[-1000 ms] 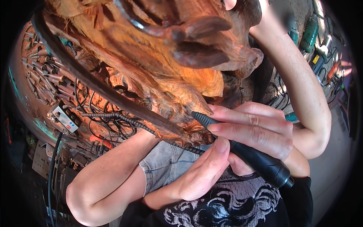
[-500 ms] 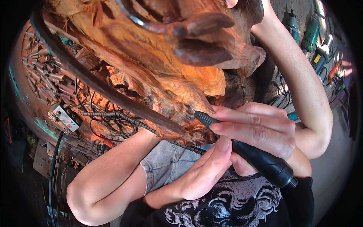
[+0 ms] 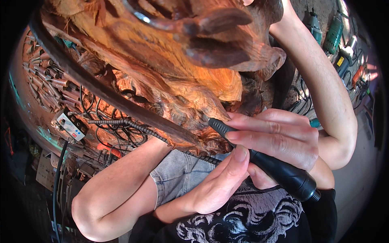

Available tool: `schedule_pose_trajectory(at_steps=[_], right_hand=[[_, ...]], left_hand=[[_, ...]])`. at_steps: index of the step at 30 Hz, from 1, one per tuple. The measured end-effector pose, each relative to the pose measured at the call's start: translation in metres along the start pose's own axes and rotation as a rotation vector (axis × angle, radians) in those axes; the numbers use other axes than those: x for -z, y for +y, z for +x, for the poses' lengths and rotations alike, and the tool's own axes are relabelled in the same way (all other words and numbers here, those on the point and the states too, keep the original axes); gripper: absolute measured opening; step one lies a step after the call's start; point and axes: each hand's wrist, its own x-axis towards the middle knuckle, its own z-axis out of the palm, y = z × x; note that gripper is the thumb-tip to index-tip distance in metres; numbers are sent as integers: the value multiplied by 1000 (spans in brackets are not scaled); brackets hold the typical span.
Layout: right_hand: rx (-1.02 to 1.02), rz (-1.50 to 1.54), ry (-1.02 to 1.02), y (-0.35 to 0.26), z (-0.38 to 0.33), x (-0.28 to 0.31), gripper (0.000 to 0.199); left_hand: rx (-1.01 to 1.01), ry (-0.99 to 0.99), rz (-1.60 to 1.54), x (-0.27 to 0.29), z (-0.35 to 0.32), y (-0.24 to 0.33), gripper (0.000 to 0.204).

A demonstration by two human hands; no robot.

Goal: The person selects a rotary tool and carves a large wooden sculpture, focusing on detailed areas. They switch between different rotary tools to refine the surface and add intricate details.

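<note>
My right hand closes around a black rotary handpiece, fingers over its top. Its ribbed narrow end points up and left into a reddish-brown wood carving. The bit is hidden at the wood. From below, my left hand presses its thumb against the handpiece beside the right fingertips; its other fingers are mostly out of sight. The carving fills the upper middle, with orange grain and darker projecting parts. A long dark curved piece crosses in front of its left side.
Chisels and gouges crowd the left. A small control box stands near tangled black cables and a ribbed hose. My bare legs flank the carving. Green power tools lie at the upper right.
Almost everything stays in place. The handpiece's rear end and my right hand have shifted very slightly to the right; both hands keep their hold.
</note>
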Motion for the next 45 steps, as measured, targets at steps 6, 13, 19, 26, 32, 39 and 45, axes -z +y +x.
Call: schedule_pose_trajectory(at_steps=[6,13,19,26,32,39,45], right_hand=[[13,15,-7,3,-1,1,37],[13,14,-8,3,1,2,37],[-12,16,-2,1,-1,2,36],[-11,22,-11,1,0,3,34],[23,17,19,4,2,0,35],[14,34,5,3,1,1,36],[-48,39,2,-1,0,2,35]], left_hand=[[50,-76,279,10,3,3,82],[56,141,249,-12,-2,5,83],[90,143,366,-10,-1,7,89],[93,148,254,-11,-2,7,83],[68,157,178,-9,-2,6,74],[56,137,146,-9,0,6,70],[57,124,155,-9,0,6,71]])
